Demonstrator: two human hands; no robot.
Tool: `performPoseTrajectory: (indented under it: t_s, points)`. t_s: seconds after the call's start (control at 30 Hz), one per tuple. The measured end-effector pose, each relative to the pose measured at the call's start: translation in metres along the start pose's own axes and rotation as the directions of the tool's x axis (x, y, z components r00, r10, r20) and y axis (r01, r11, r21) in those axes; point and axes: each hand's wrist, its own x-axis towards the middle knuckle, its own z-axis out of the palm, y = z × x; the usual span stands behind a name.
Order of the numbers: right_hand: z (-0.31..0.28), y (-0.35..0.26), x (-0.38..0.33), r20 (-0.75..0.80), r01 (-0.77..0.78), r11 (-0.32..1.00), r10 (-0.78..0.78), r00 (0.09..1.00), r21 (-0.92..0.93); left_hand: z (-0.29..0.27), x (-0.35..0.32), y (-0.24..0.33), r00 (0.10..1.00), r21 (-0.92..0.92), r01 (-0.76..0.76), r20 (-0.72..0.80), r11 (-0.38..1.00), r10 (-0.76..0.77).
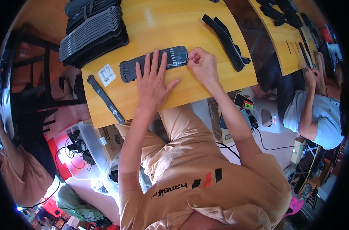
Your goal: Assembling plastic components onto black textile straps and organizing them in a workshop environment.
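A fanned row of dark fabric straps (177, 53) lies on the yellow table, with pale printing near its right end. My left hand (153, 82) rests flat across the row, fingers spread, pressing on it. At the row's right end, my right hand (204, 68) is closed in a pinch at the edge; what its fingertips grip is too small to make out. One loose strap (104, 99) lies slantwise to the left. Beside it is a white printed label (107, 74).
Tall piles of dark straps (92, 36) stand at the table's far left. Another bundle of straps (225, 41) lies at the right. Below the table on the left is a clear plastic bin (82, 153) with cables. A co-worker (314, 111) sits at another table (280, 42) on the right.
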Motion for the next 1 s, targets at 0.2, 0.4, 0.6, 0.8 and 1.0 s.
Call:
performPoseTrajectory:
  t_s: [0.2, 0.4, 0.6, 0.8, 1.0]
  points:
    - [-0.002, -0.022, -0.01, -0.03, 0.248, 0.914, -0.272, 0.962, -0.321, -0.001, 0.0, 0.006, 1.0, -0.003, 0.013, -0.009, 1.0, -0.014]
    - [0.033, -0.014, 0.003, 0.23, 0.533, 0.766, -0.481, 0.846, -0.359, 0.01, -0.003, -0.006, 0.999, -0.063, 0.029, -0.027, 0.998, -0.031]
    - [0.038, -0.011, -0.001, 0.292, 0.515, 0.656, -0.426, 0.856, -0.552, 0.004, -0.005, -0.03, 0.973, -0.039, 0.189, -0.127, 0.981, -0.193]
    - [0.04, -0.017, 0.0, 0.317, 0.507, 0.646, -0.396, 0.862, -0.571, 0.002, -0.008, -0.038, 0.965, 0.074, 0.248, -0.11, 0.966, -0.239]
    - [0.038, -0.02, 0.0, 0.328, 0.467, 0.616, -0.332, 0.884, -0.634, 0.001, -0.01, -0.04, 0.962, -0.082, 0.222, -0.145, 0.972, -0.232]
